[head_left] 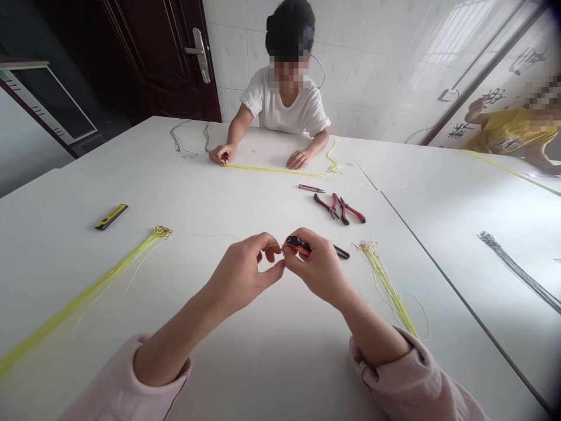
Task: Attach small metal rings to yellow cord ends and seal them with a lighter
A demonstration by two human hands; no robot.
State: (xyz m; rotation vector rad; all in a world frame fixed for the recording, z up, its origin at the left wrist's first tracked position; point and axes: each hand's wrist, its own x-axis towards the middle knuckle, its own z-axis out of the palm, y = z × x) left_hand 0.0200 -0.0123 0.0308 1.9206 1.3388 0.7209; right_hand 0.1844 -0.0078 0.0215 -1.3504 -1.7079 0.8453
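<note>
My left hand point(245, 269) is closed in a pinch on a thin line point(214, 235), whose loose part trails left over the table. My right hand point(318, 266) is closed round a black-handled tool point(298, 242) with an orange-red part; its kind is partly hidden by my fingers. Both sets of fingertips meet above the table, with a tiny gold piece point(282, 248) between them, too small to make out. Right of my right hand lies a bundle of yellow lines point(390, 286) with small hook-like ends. Another yellow bundle point(127, 254) stretches to the lower left.
Ahead lie two red-and-black pliers point(353, 211) and a pink tool point(311, 188). A yellow-black cutter point(111, 216) is at left, grey lines point(517, 266) at right. Across the white table point(210, 199), a person in white point(287, 108) handles yellow line; another wears yellow point(508, 131).
</note>
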